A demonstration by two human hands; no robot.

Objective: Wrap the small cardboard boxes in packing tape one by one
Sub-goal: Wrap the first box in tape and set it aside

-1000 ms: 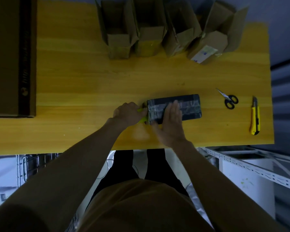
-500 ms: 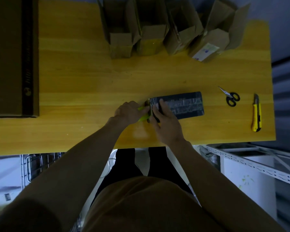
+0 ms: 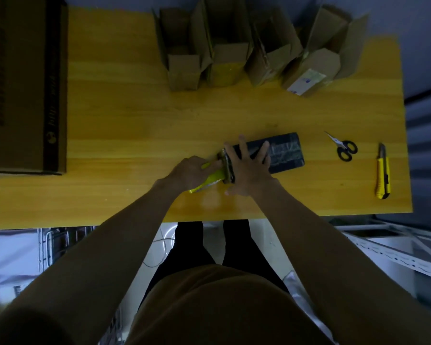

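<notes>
Closest to the person, the left hand curls round the yellow-green handle of a tape dispenser, whose head sits against the left end of a dark, flat box on the yellow table. Just beside it, the right hand lies flat on that box with its fingers spread, pressing the left half down; the thumb rests on the table at the near side. Shiny strips of tape show on the part of the box that sticks out past the fingertips, so this one looks partly wrapped at least. My guess is the person is finishing a strip at the end, cutting it or smoothing it, though I cannot see the tape edge itself.

To the right of the pressing hand, well apart from it, lie black-handled scissors, and further right a yellow utility knife, neither touched.

Beyond both hands, along the far edge, stand four small cardboard boxes in a row with their flaps open and no tape wrapped round them that I can make out. Far off to the left sits a large brown carton. So most of the job seems left: one box under way, four waiting.
</notes>
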